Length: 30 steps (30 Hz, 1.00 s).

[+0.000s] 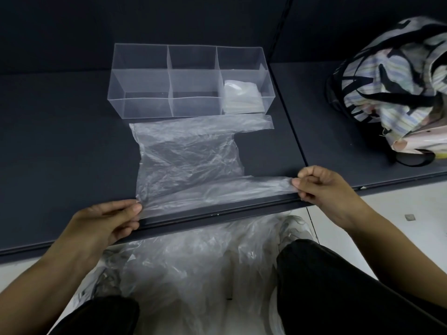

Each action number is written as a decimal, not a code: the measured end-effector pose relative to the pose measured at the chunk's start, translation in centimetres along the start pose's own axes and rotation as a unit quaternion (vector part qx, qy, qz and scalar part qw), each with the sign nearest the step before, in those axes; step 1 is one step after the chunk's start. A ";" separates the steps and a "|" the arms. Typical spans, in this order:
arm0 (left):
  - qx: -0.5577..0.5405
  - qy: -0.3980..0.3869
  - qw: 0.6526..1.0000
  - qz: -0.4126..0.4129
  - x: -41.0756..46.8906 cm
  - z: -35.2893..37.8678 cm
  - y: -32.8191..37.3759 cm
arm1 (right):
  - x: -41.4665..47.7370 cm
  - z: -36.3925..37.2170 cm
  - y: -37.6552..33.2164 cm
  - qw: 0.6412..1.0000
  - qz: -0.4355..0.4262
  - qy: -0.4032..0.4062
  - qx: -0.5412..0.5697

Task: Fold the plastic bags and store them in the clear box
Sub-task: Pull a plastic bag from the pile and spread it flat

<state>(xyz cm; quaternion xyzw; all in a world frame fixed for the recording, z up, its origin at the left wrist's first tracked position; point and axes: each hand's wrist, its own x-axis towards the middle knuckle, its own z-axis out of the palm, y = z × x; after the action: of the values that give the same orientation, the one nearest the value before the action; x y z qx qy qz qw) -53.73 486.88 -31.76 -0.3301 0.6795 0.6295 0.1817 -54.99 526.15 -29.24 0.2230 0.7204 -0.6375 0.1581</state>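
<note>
A loose heap of plastic bags [193, 274] was seen between the knees. At the near edge of the dark surface [60, 141], a flattened plastic bag [188, 160] was pinched at its near left corner by the left hand [108, 221] and at its near handle by the right hand [321, 187]. Just beyond it, the clear box [140, 81] was placed, with folded bags [242, 97] held in its right compartment. A striped tote [399, 76] was set far right.
</note>
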 end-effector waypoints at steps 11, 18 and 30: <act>0.134 0.014 0.987 0.090 0.1 0.4 -0.8 | 0.4 0.6 1.5 0.934 -0.129 0.117 -0.313; 0.416 0.118 0.838 0.332 -0.9 1.5 0.9 | 0.1 2.0 0.1 0.788 -0.139 0.244 -0.548; 0.641 0.019 0.663 0.386 0.9 3.5 -2.0 | 2.7 15.2 2.4 0.706 -0.312 -0.043 -0.634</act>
<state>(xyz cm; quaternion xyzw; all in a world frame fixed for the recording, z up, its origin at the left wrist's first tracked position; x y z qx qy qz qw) -53.62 490.07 -34.37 0.1480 0.9849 0.0462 0.0766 -56.88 511.63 -34.70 -0.1950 0.9757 -0.0526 0.0853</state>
